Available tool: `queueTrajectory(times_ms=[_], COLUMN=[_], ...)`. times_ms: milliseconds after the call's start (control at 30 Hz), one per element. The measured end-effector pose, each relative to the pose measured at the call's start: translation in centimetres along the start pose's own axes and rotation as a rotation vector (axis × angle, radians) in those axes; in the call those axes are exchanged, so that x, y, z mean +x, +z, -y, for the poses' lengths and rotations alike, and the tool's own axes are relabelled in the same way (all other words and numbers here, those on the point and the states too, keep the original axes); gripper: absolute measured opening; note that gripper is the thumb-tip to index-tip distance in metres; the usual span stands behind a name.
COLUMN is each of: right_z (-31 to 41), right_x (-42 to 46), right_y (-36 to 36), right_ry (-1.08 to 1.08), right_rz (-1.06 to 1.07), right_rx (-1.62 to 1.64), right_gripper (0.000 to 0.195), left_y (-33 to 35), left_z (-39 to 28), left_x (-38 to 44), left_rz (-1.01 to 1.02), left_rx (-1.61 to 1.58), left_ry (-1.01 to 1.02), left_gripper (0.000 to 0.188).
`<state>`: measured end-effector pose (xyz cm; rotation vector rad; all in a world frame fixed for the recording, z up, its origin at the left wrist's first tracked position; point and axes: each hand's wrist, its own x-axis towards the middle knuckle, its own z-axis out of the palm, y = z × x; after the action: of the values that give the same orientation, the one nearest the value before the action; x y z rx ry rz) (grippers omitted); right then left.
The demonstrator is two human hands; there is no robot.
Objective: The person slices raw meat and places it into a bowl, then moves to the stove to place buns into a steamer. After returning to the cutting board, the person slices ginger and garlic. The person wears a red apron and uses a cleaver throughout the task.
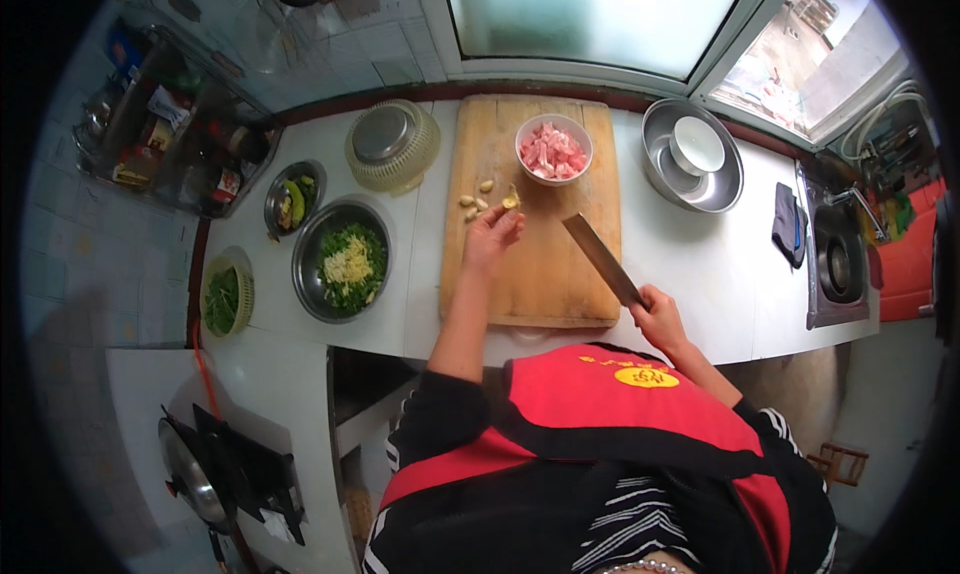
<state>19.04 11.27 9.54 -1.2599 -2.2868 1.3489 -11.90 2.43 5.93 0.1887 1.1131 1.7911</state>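
My left hand (493, 232) holds a small yellowish piece (511, 201), which looks like ginger, between thumb and fingers over the left part of a wooden cutting board (540, 274). Several peeled garlic cloves (480, 203) lie just beyond and left of these fingers. My right hand (660, 317) grips a cleaver (600, 257) by its handle at the board's right edge, the blade pointing up and left above the wood. A white bowl of cut raw meat (553, 151) stands on the board's far part.
Left of the board are a steel bowl of chopped greens (342, 260), a smaller steel bowl with peppers (295, 200), an upturned colander (392, 146) and a basket of leafy greens (227, 302). To the right stand a steel basin (694, 156) and a sink (838, 266). A wok (193, 476) sits lower left.
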Motion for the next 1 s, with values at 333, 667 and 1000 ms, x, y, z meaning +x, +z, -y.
queueTrajectory(times_ms=[333, 667, 1000], right_z=[-0.9, -4.4, -4.3], right_x=[3.2, 6.9, 9.3], right_y=[-0.3, -0.1, 0.1], right_ry=[-0.108, -0.197, -0.502], right_rz=[0.159, 0.257, 0.184], right_rx=[-0.069, 0.065, -0.343], right_gripper=[0.017, 0.023, 0.029], left_y=[1.6, 3.4, 1.9], left_z=[9.2, 9.8, 10.5], left_x=[-5.9, -9.8, -15.0], left_rz=[-0.270, -0.396, -0.674], left_rx=[0.992, 0.889, 0.936], left_ry=[0.534, 0.514, 0.497], left_gripper=[0.021, 0.012, 0.017])
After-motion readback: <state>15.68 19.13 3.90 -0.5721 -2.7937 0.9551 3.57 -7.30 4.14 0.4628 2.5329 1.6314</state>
